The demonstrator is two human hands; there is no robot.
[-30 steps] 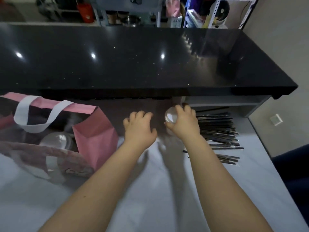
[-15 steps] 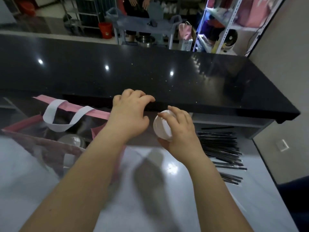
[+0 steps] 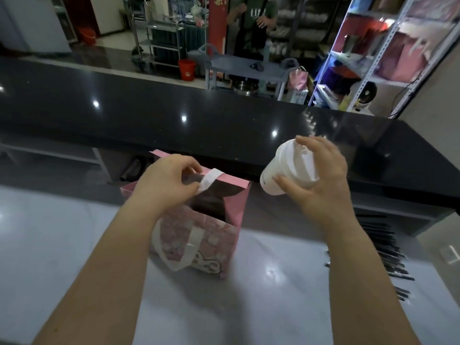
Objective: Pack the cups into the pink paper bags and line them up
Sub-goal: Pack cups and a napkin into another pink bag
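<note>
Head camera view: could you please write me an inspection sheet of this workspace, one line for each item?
Surface: pale glossy worktop, with a black polished stone counter behind it.
Job's things: pink paper bag with white handles stands open on the worktop; white lidded plastic cup is tilted in the air right of it, not inside.
Clutter: pile of thin black straws at the right edge.
Hands: left hand pinches the bag's far handle; right hand grips the cup.
Cables: nothing seen.
Surroundings: white metal shelving, grey trolley, red bucket, a person standing beyond the counter.
</note>
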